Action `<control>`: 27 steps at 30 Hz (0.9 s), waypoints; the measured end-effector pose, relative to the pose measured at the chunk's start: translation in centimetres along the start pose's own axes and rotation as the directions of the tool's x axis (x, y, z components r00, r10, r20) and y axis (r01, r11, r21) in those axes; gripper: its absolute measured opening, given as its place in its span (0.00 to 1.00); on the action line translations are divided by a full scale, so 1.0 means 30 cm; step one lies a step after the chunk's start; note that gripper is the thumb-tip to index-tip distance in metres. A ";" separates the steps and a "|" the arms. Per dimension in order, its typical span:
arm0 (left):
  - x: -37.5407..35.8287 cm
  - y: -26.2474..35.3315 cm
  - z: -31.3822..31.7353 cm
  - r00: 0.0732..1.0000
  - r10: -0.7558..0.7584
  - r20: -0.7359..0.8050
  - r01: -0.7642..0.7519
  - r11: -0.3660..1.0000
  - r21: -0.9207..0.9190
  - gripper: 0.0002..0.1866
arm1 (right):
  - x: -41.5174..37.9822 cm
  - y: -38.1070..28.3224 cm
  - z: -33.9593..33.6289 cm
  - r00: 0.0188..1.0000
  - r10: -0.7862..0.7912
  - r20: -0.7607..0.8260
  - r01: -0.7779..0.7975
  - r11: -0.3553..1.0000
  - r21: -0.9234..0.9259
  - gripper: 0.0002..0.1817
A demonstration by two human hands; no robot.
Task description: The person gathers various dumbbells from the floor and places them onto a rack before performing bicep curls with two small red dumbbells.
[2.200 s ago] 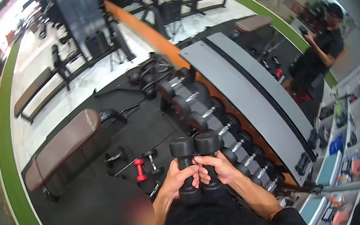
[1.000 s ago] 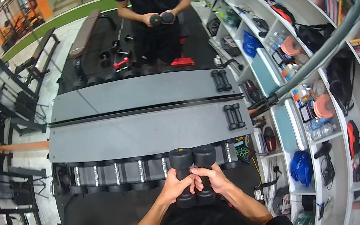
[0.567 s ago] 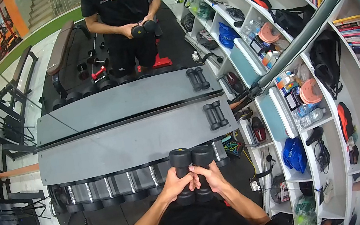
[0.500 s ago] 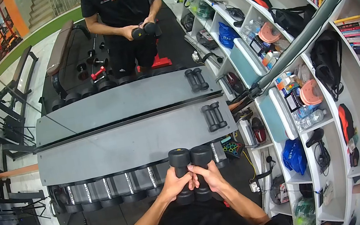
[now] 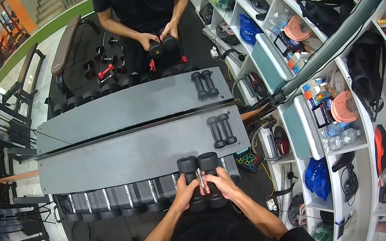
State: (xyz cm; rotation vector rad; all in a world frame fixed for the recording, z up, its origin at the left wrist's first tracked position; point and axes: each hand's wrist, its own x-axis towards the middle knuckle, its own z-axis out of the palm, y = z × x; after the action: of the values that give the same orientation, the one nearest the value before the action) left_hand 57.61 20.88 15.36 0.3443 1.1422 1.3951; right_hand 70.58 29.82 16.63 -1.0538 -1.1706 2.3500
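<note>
Two black dumbbells stand side by side close to my body, at the front edge of the grey bench top. My left hand [image 5: 185, 193] is wrapped round the handle of the left dumbbell [image 5: 187, 165]. Round the handle of the right dumbbell [image 5: 208, 161] my right hand [image 5: 220, 183] is closed. The fingers of both hands lie close together in the narrow gap between the dumbbells. A pair of smaller black dumbbells [image 5: 216, 133] lies on the right end of the grey top [image 5: 127, 157].
Below the top is a rack row of dumbbells [image 5: 130, 197]. A mirror behind reflects the top and a person in a black shirt [image 5: 146, 6]. White shelving [image 5: 312, 190] on the right holds bags, bottles and books. A grey pole [image 5: 333, 41] crosses it.
The hands and dumbbells have moved slightly forward. My fingers, overlapped before, are drawn a little apart. My view has shifted a little.
</note>
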 end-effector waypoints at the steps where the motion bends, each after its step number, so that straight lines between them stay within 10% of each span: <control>1: 0.021 0.000 0.005 1.000 0.011 0.008 -0.011 1.000 -0.017 0.10 | 0.010 -0.015 -0.013 1.000 0.003 -0.003 -0.003 1.000 0.000 0.06; 6: 0.131 -0.034 -0.008 0.999 -0.029 -0.045 0.024 0.996 -0.091 0.19 | 0.107 -0.005 -0.138 0.999 0.016 0.034 -0.012 0.992 -0.122 0.14; 19: 0.526 -0.213 -0.155 0.971 0.121 -0.208 0.024 0.811 0.584 0.29 | 0.429 0.022 -0.255 0.987 0.001 -0.159 -0.096 0.800 -0.592 0.36; 27: 0.725 -0.262 -0.202 0.945 0.121 -0.306 0.150 0.670 0.727 0.34 | 0.668 0.138 -0.340 0.955 -0.104 -0.279 -0.116 0.732 -0.671 0.33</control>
State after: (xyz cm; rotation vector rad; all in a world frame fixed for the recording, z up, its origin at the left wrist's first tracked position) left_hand 52.77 35.73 -2.74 0.6958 1.9946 0.9117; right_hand 64.58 44.07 -0.20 -1.5665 -1.9619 1.6558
